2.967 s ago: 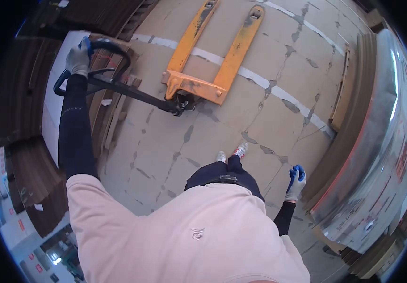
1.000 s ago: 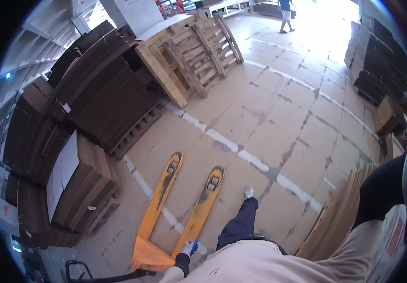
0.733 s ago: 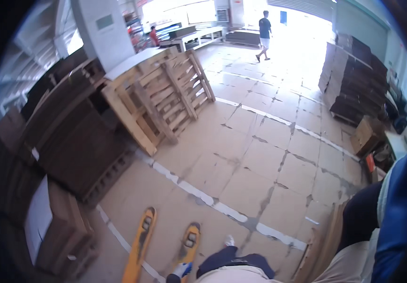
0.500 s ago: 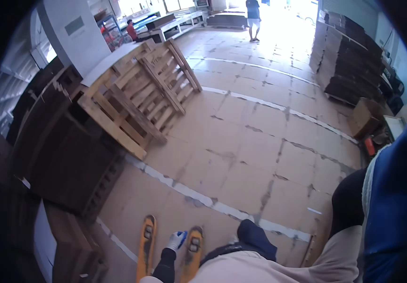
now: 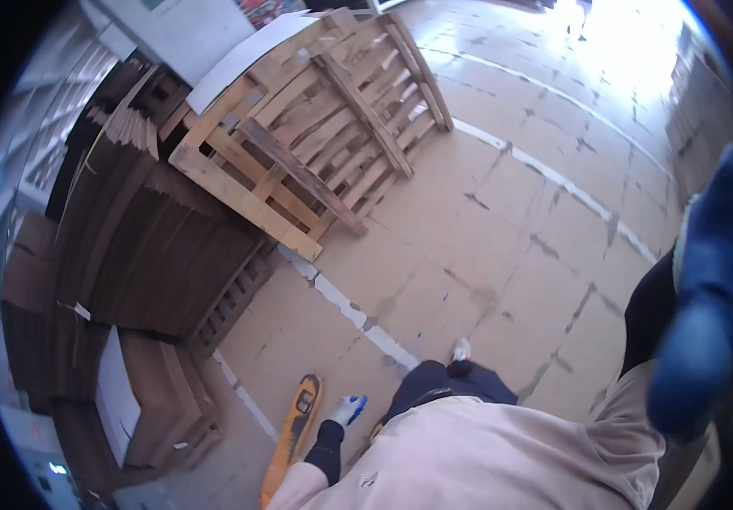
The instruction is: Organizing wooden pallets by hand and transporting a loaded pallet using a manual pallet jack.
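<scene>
My left hand [image 5: 348,410], in a white glove with blue coating, hangs low beside a worn yellow fork [image 5: 295,425], probably of a pallet truck. Its fingers are loosely bent and apart, and nothing shows in them. A second fork is mostly hidden by my body. At the right edge, very near the camera, is my right hand [image 5: 699,361] in a blue-coated glove, with a black sleeve behind it. It is raised and blurred; the edge cuts part of it off, so its grip does not show.
Wooden pallets [image 5: 315,127] lean at a slant on the left, with a white sheet [image 5: 247,55] on top. Tall stacks of brown cardboard [image 5: 162,246] stand nearer, beside more cardboard [image 5: 166,391]. White lines [image 5: 341,306] cross the tiled floor. Another stack [image 5: 706,119] rises far right.
The view has swung, so pallets and cardboard sit further right. The second fork has gone mostly behind my body. My raised right hand now shows a blurred blue part lower down.
</scene>
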Demonstrator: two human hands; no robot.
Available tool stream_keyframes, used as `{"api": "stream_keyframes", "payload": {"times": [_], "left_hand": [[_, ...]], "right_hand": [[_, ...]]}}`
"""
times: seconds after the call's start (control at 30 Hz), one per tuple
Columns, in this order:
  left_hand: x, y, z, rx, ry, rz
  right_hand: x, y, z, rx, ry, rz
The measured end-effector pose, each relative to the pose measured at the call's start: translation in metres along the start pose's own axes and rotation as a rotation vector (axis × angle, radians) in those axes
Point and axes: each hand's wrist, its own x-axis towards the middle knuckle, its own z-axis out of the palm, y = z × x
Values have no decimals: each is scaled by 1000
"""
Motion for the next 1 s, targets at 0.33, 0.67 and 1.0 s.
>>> {"api": "stream_keyframes", "payload": {"times": [0.33, 0.67, 1.0], "left_hand": [[196, 208, -38, -698, 147, -13], [389, 682, -178, -887, 165, 486], [545, 1031, -338, -854, 328, 496]], "right_hand": [[-77, 375, 105, -81, -45, 474], [-194, 663, 112, -239, -624, 1032], [-358, 1006, 88, -131, -520, 1214]]}}
